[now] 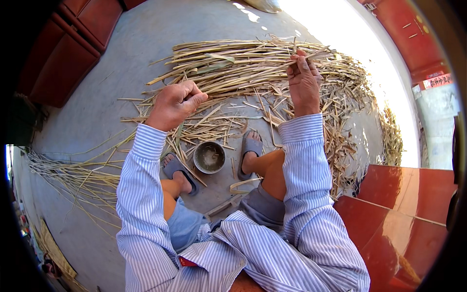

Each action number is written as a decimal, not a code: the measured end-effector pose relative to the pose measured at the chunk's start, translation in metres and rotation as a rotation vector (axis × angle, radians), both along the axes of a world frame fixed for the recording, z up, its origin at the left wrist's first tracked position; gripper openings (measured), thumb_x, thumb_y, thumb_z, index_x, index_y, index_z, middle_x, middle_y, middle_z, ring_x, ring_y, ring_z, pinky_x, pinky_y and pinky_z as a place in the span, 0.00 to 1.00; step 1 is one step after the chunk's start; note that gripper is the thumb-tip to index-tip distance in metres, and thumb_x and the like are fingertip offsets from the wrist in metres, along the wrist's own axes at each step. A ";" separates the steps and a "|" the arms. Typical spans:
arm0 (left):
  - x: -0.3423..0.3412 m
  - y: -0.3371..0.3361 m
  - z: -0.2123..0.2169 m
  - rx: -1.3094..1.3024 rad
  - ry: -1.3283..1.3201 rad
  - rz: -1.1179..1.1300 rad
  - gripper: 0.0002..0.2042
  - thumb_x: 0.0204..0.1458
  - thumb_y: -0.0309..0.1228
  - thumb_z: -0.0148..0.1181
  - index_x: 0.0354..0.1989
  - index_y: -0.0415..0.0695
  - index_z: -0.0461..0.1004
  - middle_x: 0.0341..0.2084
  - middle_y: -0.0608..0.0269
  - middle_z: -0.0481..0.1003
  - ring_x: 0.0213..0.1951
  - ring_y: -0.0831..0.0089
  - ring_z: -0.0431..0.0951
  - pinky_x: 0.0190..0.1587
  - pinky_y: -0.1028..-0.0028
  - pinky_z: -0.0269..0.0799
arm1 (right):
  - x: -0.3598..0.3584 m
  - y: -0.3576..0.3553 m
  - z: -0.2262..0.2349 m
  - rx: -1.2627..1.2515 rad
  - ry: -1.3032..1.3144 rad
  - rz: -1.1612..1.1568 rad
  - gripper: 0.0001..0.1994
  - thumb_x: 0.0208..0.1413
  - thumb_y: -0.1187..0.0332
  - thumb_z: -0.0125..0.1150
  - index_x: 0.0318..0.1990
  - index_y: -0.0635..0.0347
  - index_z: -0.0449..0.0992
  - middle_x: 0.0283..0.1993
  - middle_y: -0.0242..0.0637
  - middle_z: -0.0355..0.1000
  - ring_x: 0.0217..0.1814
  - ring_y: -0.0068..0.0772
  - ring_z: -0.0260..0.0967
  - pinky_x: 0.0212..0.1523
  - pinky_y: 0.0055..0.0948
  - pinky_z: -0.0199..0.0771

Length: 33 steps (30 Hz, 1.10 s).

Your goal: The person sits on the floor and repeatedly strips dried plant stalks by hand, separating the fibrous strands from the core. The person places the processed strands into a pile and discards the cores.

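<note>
Head view puts both your hands in front of you, over the near side of the straw: your left hand (174, 103) is curled into a fist with the thumb folded against the forefinger, and whether a strand sits inside it cannot be told against the straw behind; your right hand (305, 87) is raised, thumb and fingertips pinched together on a thin dry stalk (319, 51), the other fingers loosely bent. A brittle stalk like that could split or snap if you pinched or bent it too sharply, and a loose pinch could let it slip into the heap and be lost among its like. The stalk lies at your right fingertips, well apart from your left fist; beyond and below both hands the bundle of stalks (228, 73) stretches across the floor (114, 82), with dry leaf litter (343, 109) to the right and short broken pieces (216, 127) nearer you. Between your grey sandals (170, 168) stands a metal bowl (209, 172) of cloudy liquid, which a careless foot could tip. Farther out, thin stems (80, 177) fan across the floor at left, and a dark red sofa (65, 58) stands at upper left
</note>
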State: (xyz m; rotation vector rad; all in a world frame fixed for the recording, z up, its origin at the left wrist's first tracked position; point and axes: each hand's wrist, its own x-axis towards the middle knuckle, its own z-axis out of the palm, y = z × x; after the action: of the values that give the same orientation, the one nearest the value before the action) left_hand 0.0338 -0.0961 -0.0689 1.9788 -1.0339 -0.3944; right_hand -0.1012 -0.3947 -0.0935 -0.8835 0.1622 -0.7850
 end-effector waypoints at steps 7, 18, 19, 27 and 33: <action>-0.005 -0.005 0.001 0.017 -0.244 -0.012 0.09 0.53 0.31 0.63 0.28 0.38 0.75 0.17 0.59 0.72 0.20 0.71 0.71 0.24 0.71 0.65 | 0.002 0.038 0.013 -0.064 0.314 0.218 0.10 0.60 0.68 0.58 0.46 0.62 0.74 0.41 0.38 0.77 0.41 0.26 0.76 0.39 0.20 0.76; -0.015 -0.008 0.004 0.032 -0.443 0.018 0.08 0.51 0.32 0.63 0.27 0.40 0.74 0.20 0.55 0.75 0.22 0.60 0.75 0.25 0.66 0.68 | 0.007 0.046 0.007 -0.070 0.513 0.045 0.09 0.56 0.62 0.65 0.32 0.56 0.75 0.29 0.32 0.76 0.28 0.21 0.74 0.28 0.17 0.72; -0.015 -0.008 0.005 0.042 -0.472 0.020 0.08 0.51 0.32 0.63 0.27 0.40 0.74 0.20 0.54 0.75 0.22 0.59 0.75 0.25 0.66 0.68 | 0.006 0.044 0.009 -0.066 0.520 0.014 0.09 0.56 0.62 0.65 0.31 0.56 0.75 0.28 0.31 0.76 0.27 0.21 0.74 0.27 0.17 0.72; -0.011 0.007 -0.003 0.006 -0.467 -0.069 0.08 0.50 0.33 0.64 0.26 0.42 0.74 0.19 0.54 0.74 0.23 0.56 0.75 0.25 0.64 0.68 | -0.040 -0.036 0.002 0.073 0.393 -0.287 0.08 0.57 0.65 0.64 0.37 0.59 0.75 0.30 0.31 0.76 0.31 0.21 0.75 0.27 0.14 0.74; -0.016 0.002 0.000 0.018 -0.486 -0.100 0.09 0.50 0.33 0.63 0.26 0.41 0.73 0.20 0.54 0.74 0.24 0.55 0.75 0.26 0.63 0.68 | -0.038 -0.006 0.017 -0.158 0.519 0.136 0.09 0.57 0.71 0.61 0.43 0.63 0.74 0.37 0.35 0.75 0.38 0.25 0.75 0.33 0.16 0.74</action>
State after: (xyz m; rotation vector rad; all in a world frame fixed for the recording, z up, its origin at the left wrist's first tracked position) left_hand 0.0178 -0.0936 -0.0693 2.0949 -1.4362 0.0337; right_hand -0.1388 -0.4006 -0.0761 -1.2243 0.4966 -0.4324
